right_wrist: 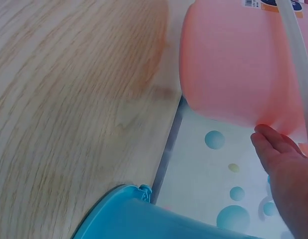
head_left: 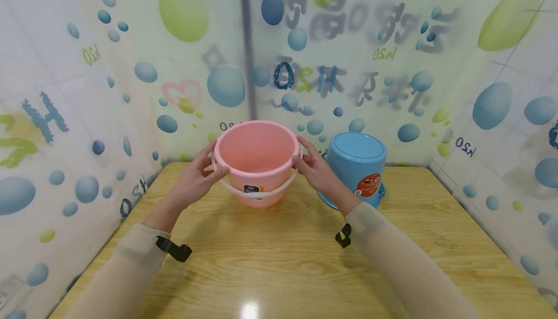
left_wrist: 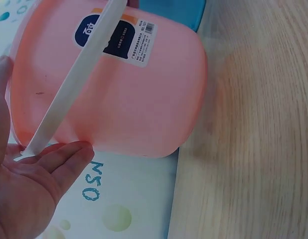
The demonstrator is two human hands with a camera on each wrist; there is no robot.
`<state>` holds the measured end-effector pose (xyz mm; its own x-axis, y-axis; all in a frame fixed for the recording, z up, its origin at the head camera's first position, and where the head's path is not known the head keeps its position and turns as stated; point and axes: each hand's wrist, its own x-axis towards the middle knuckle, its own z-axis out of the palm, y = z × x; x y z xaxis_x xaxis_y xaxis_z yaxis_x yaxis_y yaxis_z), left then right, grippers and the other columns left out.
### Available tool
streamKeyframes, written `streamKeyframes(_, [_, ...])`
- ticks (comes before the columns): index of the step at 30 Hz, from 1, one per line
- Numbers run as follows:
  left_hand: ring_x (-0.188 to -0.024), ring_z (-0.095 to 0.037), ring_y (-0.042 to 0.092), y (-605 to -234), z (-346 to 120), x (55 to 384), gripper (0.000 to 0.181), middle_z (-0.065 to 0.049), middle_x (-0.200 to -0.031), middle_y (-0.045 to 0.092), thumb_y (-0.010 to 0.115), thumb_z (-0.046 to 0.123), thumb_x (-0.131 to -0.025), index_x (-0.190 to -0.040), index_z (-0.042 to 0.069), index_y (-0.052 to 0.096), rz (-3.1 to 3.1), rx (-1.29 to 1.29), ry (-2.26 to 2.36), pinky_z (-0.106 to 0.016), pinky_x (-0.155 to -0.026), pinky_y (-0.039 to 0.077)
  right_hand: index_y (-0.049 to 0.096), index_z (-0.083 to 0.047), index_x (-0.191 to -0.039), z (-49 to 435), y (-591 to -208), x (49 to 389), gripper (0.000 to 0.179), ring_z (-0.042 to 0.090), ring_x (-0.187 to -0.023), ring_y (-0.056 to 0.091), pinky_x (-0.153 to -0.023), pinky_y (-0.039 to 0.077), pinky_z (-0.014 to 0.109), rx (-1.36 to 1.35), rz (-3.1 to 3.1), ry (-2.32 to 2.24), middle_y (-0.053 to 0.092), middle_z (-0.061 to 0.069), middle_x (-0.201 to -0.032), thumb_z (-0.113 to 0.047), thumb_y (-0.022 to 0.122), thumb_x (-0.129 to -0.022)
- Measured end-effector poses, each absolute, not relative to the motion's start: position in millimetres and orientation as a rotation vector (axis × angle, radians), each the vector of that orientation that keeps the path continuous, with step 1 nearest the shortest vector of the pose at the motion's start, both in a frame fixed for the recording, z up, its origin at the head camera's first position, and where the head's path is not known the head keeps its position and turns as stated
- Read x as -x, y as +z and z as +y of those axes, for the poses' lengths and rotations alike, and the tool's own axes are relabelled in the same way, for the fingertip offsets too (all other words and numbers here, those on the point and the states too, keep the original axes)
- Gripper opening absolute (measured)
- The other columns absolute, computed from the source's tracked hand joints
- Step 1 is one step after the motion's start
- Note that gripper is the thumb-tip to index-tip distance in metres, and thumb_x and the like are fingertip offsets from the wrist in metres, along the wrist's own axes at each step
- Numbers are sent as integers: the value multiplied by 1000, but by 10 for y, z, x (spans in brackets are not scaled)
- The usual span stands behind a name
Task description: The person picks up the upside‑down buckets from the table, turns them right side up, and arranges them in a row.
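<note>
Left hand [head_left: 195, 179], right hand [head_left: 317, 168]: fingers [left_wrist: 72, 158] gripping pink bucket [head_left: 261, 179] by rim; upturned blue bucket [head_left: 354, 164] partly behind right forearm [head_left: 348, 200]

the left arm [head_left: 128, 261] and right arm [head_left: 392, 251] are stretched forward and angled inward, covered nearly to the wrists [head_left: 160, 216] by pale sleeves [head_left: 414, 280]. the left hand [head_left: 196, 177] is turned palm inward, its thumb [head_left: 219, 172] parted from its fingers [left_wrist: 67, 164] in a grip. the right hand [head_left: 317, 168] is set opposite, roughly mirrored, with thumb and fingers likewise parted; both are raised to similar height.
</note>
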<state>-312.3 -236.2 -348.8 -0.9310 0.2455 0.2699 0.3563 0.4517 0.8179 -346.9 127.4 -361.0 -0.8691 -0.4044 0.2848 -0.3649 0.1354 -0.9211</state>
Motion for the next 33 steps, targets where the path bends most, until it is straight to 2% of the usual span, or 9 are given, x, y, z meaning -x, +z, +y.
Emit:
streamKeyframes(7, [-157,-43,48,-3563,-2329,3159,86,-13,-176,41,71,42,-109,-177,38,18,-2520,553,-1529,-69,-118,48,16,-27,-178,1234,-3633,3557,69,40,-147,59,-126,44,61,751,2337,-1899,64,27,-151,-34,49,-119])
streamKeyframes(12, [-162,-42,40,-3617,-2303,3191,86,-12,-178,37,69,43,-110,-178,34,17,-2502,526,-1520,-68,-121,45,20,-27,-178,1189,-3682,3624,66,41,-144,61,-124,46,60,711,2364,-1900,64,26,-151,-36,48,-119])
streamKeyframes(18, [-157,-45,45,-3680,-2276,3205,87,-14,-177,39,67,49,-110,-178,34,16,-2515,452,-1512,-66,-116,50,25,-24,-177,1138,-3738,3694,66,39,-141,65,-120,51,56,646,2384,-1928,66,25,-151,-38,51,-117])
streamKeyframes(21, [-160,-42,42,-3700,-2261,3219,87,-11,-179,36,66,50,-110,-178,30,16,-2504,436,-1497,-67,-119,48,26,-22,-177,1123,-3748,3715,67,40,-141,66,-120,52,55,637,2371,-1939,65,25,-153,-39,52,-117])
streamKeyframes(26, [-162,-41,39,-3709,-2242,3231,88,-12,-180,35,65,52,-110,-179,27,16,-2500,405,-1510,-67,-123,45,23,-30,-177,1111,-3728,3714,69,37,-147,61,-124,47,56,596,2333,-1920,61,21,-159,-41,55,-117])
streamKeyframes(33, [-156,-46,44,-3693,-2248,3241,88,-14,-177,36,63,60,-108,-178,35,16,-2538,331,-1522,-68,-115,48,18,-35,-178,1091,-3701,3737,77,34,-153,56,-127,43,58,592,2361,-1835,52,15,-168,-48,59,-114])
